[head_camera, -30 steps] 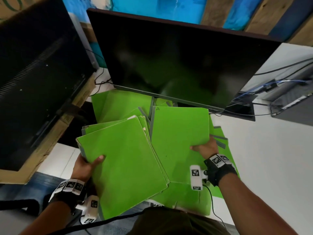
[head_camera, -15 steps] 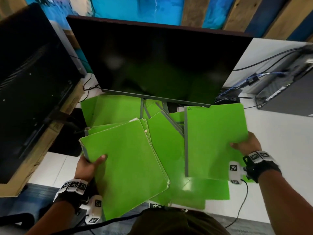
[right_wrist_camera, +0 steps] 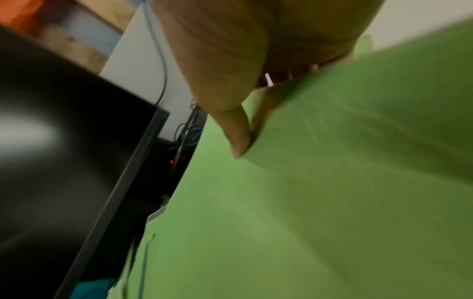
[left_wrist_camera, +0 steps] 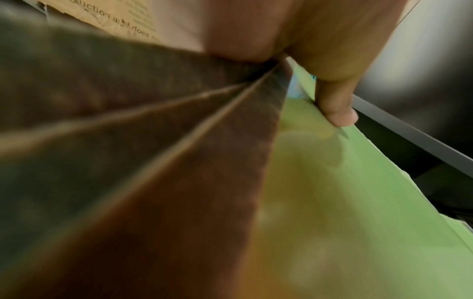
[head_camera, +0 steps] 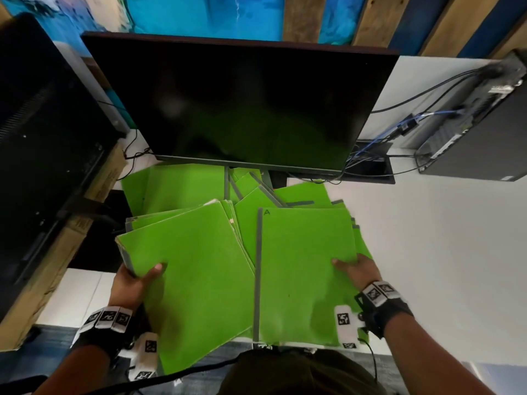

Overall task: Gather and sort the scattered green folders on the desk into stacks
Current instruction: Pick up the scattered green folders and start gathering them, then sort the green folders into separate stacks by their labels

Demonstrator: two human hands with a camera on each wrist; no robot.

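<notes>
**Two hands, two sets of green folders**

The left hand [head_camera: 134, 283] grips a stack of folders [head_camera: 188, 280] at its left edge, thumb on top, overhanging the desk's [head_camera: 442, 252] near edge. The right hand [head_camera: 356, 270] pinches the folder marked "A" [head_camera: 305, 269] at its right edge; its lower fingers are probably underneath. More scattered folders [head_camera: 182, 183] lie below the monitor [head_camera: 242, 104].

1. A monitor [head_camera: 242, 101] stands at the back of the desk [head_camera: 442, 252].
2. Loose folders [head_camera: 182, 183] lie spread under and before the monitor.
3. The held bundle of folders [head_camera: 194, 280] sits at front left, overlapping them.
4. The folder marked A [head_camera: 305, 269] lies just right of that bundle.
5. A computer tower [head_camera: 479, 129] lies at back right.
</notes>
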